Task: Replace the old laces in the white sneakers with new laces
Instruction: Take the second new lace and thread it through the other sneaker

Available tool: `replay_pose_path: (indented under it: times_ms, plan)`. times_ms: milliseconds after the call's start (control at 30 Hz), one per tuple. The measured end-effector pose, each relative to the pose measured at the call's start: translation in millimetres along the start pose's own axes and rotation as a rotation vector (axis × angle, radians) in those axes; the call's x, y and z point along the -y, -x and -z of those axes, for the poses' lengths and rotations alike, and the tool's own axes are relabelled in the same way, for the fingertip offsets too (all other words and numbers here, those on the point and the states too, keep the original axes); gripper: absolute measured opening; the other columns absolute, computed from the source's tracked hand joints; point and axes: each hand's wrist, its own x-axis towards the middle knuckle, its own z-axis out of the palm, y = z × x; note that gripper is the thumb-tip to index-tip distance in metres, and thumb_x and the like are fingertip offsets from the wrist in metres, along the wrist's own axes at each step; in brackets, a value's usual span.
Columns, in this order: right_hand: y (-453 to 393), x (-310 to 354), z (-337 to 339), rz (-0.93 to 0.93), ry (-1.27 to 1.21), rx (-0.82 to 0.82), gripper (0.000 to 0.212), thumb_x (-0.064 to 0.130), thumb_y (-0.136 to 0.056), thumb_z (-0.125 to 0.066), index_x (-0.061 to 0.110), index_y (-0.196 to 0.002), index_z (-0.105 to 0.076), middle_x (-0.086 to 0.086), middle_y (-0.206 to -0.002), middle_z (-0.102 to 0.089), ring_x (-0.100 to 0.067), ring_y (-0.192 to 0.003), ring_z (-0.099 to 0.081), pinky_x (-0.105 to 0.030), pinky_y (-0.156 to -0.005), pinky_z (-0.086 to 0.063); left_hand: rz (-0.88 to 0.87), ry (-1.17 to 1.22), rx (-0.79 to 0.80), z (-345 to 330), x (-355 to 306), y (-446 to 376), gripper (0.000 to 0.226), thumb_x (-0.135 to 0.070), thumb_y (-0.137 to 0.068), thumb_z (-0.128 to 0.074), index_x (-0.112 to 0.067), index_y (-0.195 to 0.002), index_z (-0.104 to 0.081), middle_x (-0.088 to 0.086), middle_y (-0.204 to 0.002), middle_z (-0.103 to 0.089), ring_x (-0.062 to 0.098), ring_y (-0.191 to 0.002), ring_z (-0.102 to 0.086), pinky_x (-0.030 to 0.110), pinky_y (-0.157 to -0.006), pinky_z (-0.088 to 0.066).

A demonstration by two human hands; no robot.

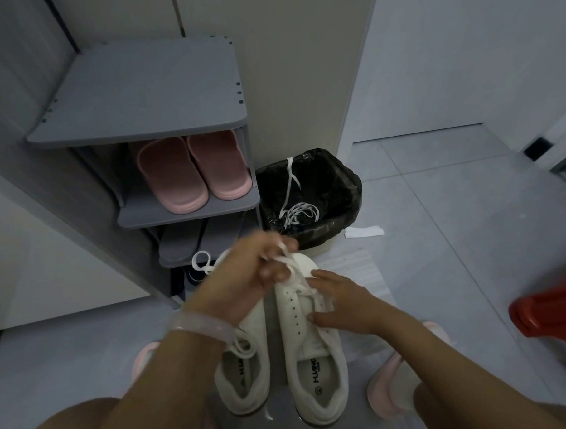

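**Lacing the right-hand sneaker, floor by the shoe rack**

Two white sneakers side by side on the grey tiled floor, toes pointing away, heels toward the camera. Right sneaker only partly laced: white lace threaded near the toe, lower eyelets bare. Left sneaker laced, bow lying at its collar, loop of lace showing past its toe.

Left hand above the right sneaker's toe, fingers curled, pinching the lace and lifting it clear of the shoe; slightly blurred. Pale translucent band on that wrist. Right hand resting on the outer side of the right sneaker, fingers fairly straight, thumb against the eyelet row, bracing the shoe; no firm grasp visible.

Just beyond the toes: bin lined with a black bag, coiled white laces inside, one strand draped over the far rim. White paper scrap on the floor beside the bin. Left of the bin: grey shoe rack, pink slippers on the upper shelf, grey pair below. Red object at right edge. Bare knees and pink slippers on the feet at bottom.
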Motion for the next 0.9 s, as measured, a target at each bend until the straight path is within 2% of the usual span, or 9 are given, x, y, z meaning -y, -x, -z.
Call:
replay_pose_path:
  times_ms: [67,100,133,200,233,300,467,733,900]
  plan:
    - [0,2,-4,0.019,-0.025,-0.007,0.071,0.043,-0.085,-0.061,0.030,-0.145,-0.026,0.010,-0.155,-0.014,-0.013,-0.142,-0.017,-0.037,-0.115,-0.020,-0.055,0.252,0.111,9,-28,12,0.031,-0.014,-0.076,-0.039,-0.018,-0.045,-0.041,-0.005,-0.043,-0.041,0.002,-0.024,-0.022,0.013,-0.034,-0.030]
    - [-1,2,-5,0.035,-0.066,-0.041,0.066,0.039,-0.086,-0.061,0.027,-0.144,-0.031,0.007,-0.154,-0.020,-0.013,-0.140,-0.022,-0.032,-0.114,-0.023,-0.045,0.197,0.074,15,-35,12,0.032,-0.018,-0.078,-0.041,-0.018,-0.046,-0.038,-0.006,-0.040,-0.035,0.003,-0.024,-0.021,0.013,-0.033,-0.028]
    - [-2,0,-7,0.042,-0.120,-0.099,0.058,0.034,-0.087,-0.061,0.022,-0.140,-0.039,0.003,-0.149,-0.030,-0.014,-0.135,-0.032,-0.024,-0.109,-0.028,-0.019,-0.018,-0.034,20,-35,10,0.035,-0.020,-0.084,-0.044,-0.016,-0.050,-0.039,-0.005,-0.040,-0.033,0.005,-0.025,-0.022,0.013,-0.033,-0.027]
    - [-3,-4,-3,-0.035,-0.235,-0.247,0.039,0.025,-0.090,-0.059,0.014,-0.126,-0.054,-0.002,-0.128,-0.052,-0.015,-0.112,-0.053,-0.011,-0.085,-0.039,0.052,-0.813,-0.253,28,-17,0,0.031,-0.025,-0.092,-0.048,-0.013,-0.063,-0.049,-0.001,-0.052,-0.045,0.012,-0.038,-0.038,0.015,-0.038,-0.033]
    - [-2,-6,0,-0.089,-0.268,-0.286,0.031,0.023,-0.090,-0.059,0.013,-0.118,-0.059,-0.002,-0.115,-0.059,-0.014,-0.099,-0.057,-0.012,-0.075,-0.040,0.071,-1.184,-0.263,30,-3,-4,0.025,-0.029,-0.092,-0.050,-0.013,-0.073,-0.056,0.000,-0.065,-0.053,0.015,-0.052,-0.049,0.019,-0.048,-0.039]
    - [-1,-9,1,-0.144,-0.282,-0.246,0.020,0.026,-0.088,-0.061,0.014,-0.104,-0.061,0.003,-0.090,-0.062,-0.008,-0.078,-0.055,-0.012,-0.063,-0.038,0.043,-1.522,-0.151,32,31,-11,0.021,-0.029,-0.090,-0.049,-0.013,-0.089,-0.064,0.002,-0.087,-0.061,0.020,-0.081,-0.059,0.027,-0.068,-0.044]
    - [-3,-3,1,-0.187,-0.340,-0.148,0.015,0.020,-0.089,-0.058,0.021,-0.075,-0.052,0.009,-0.074,-0.050,-0.002,-0.067,-0.045,-0.013,-0.058,-0.035,-0.095,-1.649,-0.062,19,77,-21,0.023,-0.024,-0.093,-0.041,-0.013,-0.104,-0.058,0.005,-0.111,-0.052,0.025,-0.095,-0.057,0.035,-0.079,-0.047]
    - [-2,8,6,-0.571,-0.990,0.011,0.020,0.021,-0.090,-0.049,0.010,-0.076,-0.058,-0.002,-0.067,-0.060,-0.009,-0.052,-0.052,-0.018,-0.051,-0.041,-0.046,-1.642,-0.034,17,90,-28,0.033,-0.026,-0.096,-0.036,-0.009,-0.124,-0.033,0.011,-0.110,-0.058,0.028,-0.096,-0.058,0.035,-0.074,-0.043]
    - [-4,-2,8,-0.651,-0.962,0.045,0.012,0.010,-0.081,-0.054,0.012,-0.069,-0.053,-0.002,-0.062,-0.053,-0.011,-0.052,-0.043,-0.022,-0.053,-0.035,-0.043,-1.617,0.020,16,92,-28,0.018,-0.021,-0.097,-0.033,-0.008,-0.100,-0.046,0.010,-0.099,-0.057,0.026,-0.090,-0.055,0.035,-0.075,-0.041]
